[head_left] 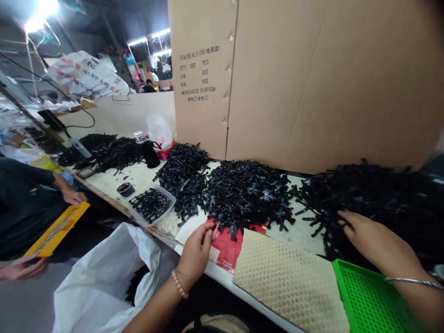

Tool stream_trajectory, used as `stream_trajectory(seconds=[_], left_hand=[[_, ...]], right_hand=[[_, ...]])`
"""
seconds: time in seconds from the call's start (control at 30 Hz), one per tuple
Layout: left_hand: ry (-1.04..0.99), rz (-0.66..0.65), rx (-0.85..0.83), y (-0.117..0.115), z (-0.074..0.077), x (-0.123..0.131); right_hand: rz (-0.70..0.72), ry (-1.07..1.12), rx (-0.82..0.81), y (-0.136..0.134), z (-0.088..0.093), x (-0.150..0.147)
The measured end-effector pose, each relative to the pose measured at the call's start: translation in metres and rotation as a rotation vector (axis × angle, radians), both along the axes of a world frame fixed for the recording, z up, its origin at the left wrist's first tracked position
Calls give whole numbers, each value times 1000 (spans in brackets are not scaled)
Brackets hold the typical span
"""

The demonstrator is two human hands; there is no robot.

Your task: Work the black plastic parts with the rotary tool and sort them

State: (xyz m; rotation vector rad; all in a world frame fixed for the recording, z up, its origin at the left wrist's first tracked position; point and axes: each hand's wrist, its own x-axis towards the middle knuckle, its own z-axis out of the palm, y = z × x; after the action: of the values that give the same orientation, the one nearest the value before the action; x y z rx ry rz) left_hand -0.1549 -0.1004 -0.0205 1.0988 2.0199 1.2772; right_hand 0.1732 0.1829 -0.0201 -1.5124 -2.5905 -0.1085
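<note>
Right hand [373,240] lies open, fingers spread, on heaped black plastic pieces [376,199], clamped on nothing; left hand [195,254] has fingertips drawn together just above a red mat [227,252], any held piece too small to tell. Risk: a careless sweep through the heap could knock pieces over the table edge [222,273].

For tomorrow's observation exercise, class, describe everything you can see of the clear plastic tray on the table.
The clear plastic tray is a shallow, rectangular, lidless container with low see-through walls. It sits at an angle on the white table, near the front edge, and holds flat black pieces lying in rough rows. A small dark dish stands to one side, and a black heap lies close by.
</note>
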Motion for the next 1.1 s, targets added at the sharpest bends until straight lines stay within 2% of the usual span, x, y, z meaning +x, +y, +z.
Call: stream_trajectory(seconds=[0.07,0.13,0.23,0.33,0.47,0.57,0.63,0.77,0.93,1.03,1.1], left_hand=[[-402,1,22,6,12,16],[-711,-13,5,12,26,33],[-950,-30,-50,23,45,60],[-1048,-104,-105,34,56,86],[-928,-227,-127,48,60,114],[-775,-257,-145,56,58,124],[-709,-230,-139,58,55,124],[-575,-170,-107,59,50,117],[-475,-262,-104,52,43,100],[-463,-275,-65,45,39,86],[-475,-272,-40,39,37,76]], right_hand=[[-10,33,-34,-9,15,-4],[-12,111,-32,-22,31,-9],[-5,339,-62,-49,47,-18],[142,504,-71,-86,55,-34],[153,339,-59,-130,62,-59],[151,304,-112,-145,60,-67],[187,332,-139,-149,56,-68],[231,372,-120,-152,49,-70],[244,376,-105,-154,48,-83],[292,445,-158,-159,48,-94],[375,553,-244,-164,48,-100]])
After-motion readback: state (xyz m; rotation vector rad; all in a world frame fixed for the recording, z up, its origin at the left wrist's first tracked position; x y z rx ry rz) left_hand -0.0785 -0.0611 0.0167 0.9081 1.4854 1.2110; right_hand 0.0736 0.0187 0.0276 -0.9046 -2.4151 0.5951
